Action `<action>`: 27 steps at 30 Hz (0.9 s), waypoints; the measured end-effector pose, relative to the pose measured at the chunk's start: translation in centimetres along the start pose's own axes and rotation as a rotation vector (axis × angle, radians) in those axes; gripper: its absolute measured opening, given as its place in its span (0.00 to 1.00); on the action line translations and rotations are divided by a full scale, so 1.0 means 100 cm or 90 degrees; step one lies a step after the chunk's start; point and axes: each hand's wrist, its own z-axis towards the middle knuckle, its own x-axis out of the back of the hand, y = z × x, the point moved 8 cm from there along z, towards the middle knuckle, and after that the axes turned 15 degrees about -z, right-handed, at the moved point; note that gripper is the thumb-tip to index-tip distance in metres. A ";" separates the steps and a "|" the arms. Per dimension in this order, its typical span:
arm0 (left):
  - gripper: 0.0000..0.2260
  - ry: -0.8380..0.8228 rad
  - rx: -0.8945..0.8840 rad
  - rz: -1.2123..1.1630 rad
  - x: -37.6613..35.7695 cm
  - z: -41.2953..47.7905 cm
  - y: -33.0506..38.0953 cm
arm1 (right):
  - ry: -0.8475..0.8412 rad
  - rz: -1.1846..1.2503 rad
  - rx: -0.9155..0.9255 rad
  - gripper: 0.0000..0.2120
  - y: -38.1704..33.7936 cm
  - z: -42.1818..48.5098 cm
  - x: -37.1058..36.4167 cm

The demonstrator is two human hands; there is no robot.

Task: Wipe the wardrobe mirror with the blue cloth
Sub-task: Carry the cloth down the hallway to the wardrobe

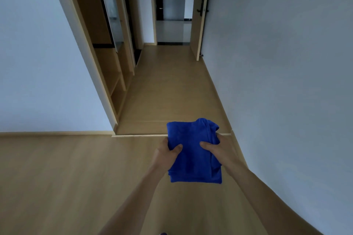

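Note:
A folded blue cloth (193,150) is held out in front of me over the wooden floor. My left hand (168,153) grips its left edge with the thumb on top. My right hand (217,149) grips its right side, thumb pressed on the cloth. The wardrobe (107,59) stands along the left side of the hallway ahead, with open wooden shelves low down. Its mirror (111,9) shows as a narrow reflective strip seen at a steep angle, well beyond my hands.
A white wall (38,53) fills the left, another white wall (277,53) the right. The wood-floored hallway (168,86) runs ahead to an open wooden door (200,13) and a doorway. A low floor strip (141,135) crosses just beyond my hands.

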 end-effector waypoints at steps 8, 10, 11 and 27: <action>0.10 -0.003 0.001 0.025 0.021 0.103 0.037 | -0.025 -0.017 -0.034 0.09 -0.044 0.098 -0.018; 0.11 0.002 0.006 0.029 0.027 0.121 0.043 | -0.030 -0.033 -0.051 0.11 -0.050 0.120 -0.024; 0.11 0.005 0.008 0.031 0.029 0.132 0.046 | -0.032 -0.037 -0.058 0.13 -0.054 0.133 -0.026; 0.13 0.067 0.007 0.054 -0.013 0.332 0.110 | -0.088 -0.008 -0.017 0.07 -0.099 0.366 0.011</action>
